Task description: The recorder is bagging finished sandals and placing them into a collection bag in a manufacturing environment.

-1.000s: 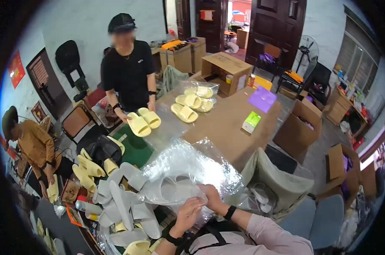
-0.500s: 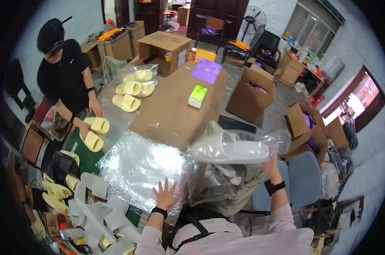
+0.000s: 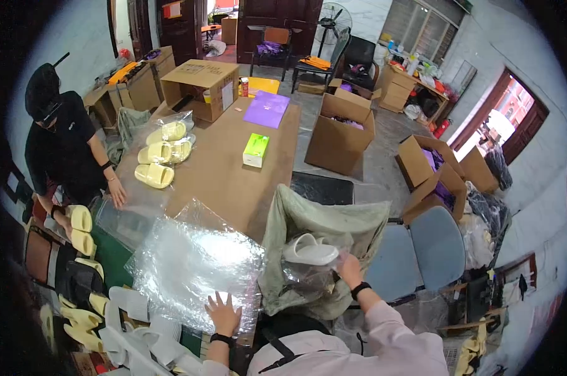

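Observation:
My left hand (image 3: 224, 314) lies with fingers spread on a stack of clear plastic bags (image 3: 189, 263) at the table's near edge. To its right, my right hand (image 3: 350, 269) grips the end of a clear bag with white slide slippers (image 3: 313, 252) inside. These slippers are at the mouth of a grey-green woven sack (image 3: 283, 216), which hangs open beside the table. Other clear bagging shows in the sack below them. Loose white slippers (image 3: 136, 341) are heaped to the left of my left hand.
Across the table at left, a co-worker (image 3: 61, 135) holds pale yellow slippers (image 3: 80, 229). More yellow slippers (image 3: 154, 176) lie on clear bags. A green-and-white box (image 3: 256, 150), purple sheet (image 3: 266, 109) and carton (image 3: 199, 88) stand farther back. Blue-grey chairs (image 3: 437, 254) are at right.
My right hand has brought the bagged white slippers down and left to the sack's mouth. My left hand stays on the bags. The co-worker has moved yellow slippers leftward off the table.

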`<state>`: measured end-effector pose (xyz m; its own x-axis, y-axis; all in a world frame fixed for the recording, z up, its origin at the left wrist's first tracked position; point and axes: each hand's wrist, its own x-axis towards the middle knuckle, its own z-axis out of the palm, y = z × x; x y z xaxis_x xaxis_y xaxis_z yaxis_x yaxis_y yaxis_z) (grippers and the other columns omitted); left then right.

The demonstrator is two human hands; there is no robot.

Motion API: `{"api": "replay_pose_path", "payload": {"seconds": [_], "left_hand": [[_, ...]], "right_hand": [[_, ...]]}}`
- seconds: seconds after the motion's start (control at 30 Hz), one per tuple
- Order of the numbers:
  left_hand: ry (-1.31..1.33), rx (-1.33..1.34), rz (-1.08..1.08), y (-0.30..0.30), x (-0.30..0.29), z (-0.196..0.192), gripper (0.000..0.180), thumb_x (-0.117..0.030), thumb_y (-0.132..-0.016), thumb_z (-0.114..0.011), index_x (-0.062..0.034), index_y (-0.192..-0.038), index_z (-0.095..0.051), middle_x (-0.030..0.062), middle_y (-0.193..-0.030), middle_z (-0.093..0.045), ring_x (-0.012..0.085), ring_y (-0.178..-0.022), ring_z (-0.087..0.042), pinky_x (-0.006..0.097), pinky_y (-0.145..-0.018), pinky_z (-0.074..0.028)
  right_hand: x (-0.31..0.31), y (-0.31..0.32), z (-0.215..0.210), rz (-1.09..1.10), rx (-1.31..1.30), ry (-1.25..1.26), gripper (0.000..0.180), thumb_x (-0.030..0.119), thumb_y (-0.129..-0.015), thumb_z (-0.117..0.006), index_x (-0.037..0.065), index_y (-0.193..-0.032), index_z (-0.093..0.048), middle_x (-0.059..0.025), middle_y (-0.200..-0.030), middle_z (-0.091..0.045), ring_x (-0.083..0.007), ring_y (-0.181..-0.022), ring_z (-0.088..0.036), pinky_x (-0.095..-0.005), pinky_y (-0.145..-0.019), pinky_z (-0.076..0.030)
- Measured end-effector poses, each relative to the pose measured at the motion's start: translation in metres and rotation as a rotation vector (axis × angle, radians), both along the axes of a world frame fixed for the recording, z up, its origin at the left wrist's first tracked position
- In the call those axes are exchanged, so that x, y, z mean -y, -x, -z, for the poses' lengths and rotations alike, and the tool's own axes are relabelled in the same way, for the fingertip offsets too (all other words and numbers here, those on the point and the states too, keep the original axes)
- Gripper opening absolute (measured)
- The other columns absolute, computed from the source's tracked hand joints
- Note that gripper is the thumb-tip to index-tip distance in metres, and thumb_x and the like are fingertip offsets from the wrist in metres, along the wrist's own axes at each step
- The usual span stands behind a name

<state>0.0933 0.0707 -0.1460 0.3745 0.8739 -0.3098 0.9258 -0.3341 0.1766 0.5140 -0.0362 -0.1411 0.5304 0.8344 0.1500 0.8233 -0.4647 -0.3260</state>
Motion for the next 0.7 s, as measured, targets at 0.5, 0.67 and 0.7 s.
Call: {"api": "replay_pose_path", "payload": {"seconds": [0.5,0.67,0.7], "left_hand": [[-0.01,0.067,-0.165,0.019,0.032,0.003,0.057,-0.036,-0.08,-0.057,-0.0082,-0.129,-0.047,0.0217,-0.141,-0.028,0.0407,-0.128,-0.027,0.054,-0.103,-0.023],[-0.036,0.002,-0.245,0.034,0.037,0.006,0.058,-0.035,-0.08,-0.057,-0.0047,-0.128,-0.046,0.0247,-0.14,-0.028,0.0425,-0.128,-0.027,0.054,-0.103,-0.023],[-0.041,-0.018,-0.26,0.04,0.038,0.004,0.058,-0.035,-0.08,-0.057,-0.0047,-0.128,-0.046,0.0247,-0.14,-0.028,0.0425,-0.128,-0.027,0.054,-0.103,-0.023]], "right_hand": [[0.044,-0.051,0.154,0.096,-0.571,-0.135,0.041,0.028,-0.096,-0.027,0.008,-0.123,-0.051,-0.0113,-0.123,-0.056,-0.0234,-0.116,-0.048,-0.0328,-0.1,-0.036],[0.016,-0.019,0.171,0.248,-0.483,0.463,0.042,0.026,-0.096,-0.027,0.007,-0.127,-0.048,-0.0138,-0.126,-0.053,-0.0294,-0.119,-0.046,-0.0412,-0.105,-0.029],[0.01,-0.009,0.175,0.274,-0.453,0.611,0.042,0.025,-0.096,-0.027,0.007,-0.128,-0.047,-0.0144,-0.127,-0.052,-0.0309,-0.119,-0.045,-0.0433,-0.106,-0.027]]}}
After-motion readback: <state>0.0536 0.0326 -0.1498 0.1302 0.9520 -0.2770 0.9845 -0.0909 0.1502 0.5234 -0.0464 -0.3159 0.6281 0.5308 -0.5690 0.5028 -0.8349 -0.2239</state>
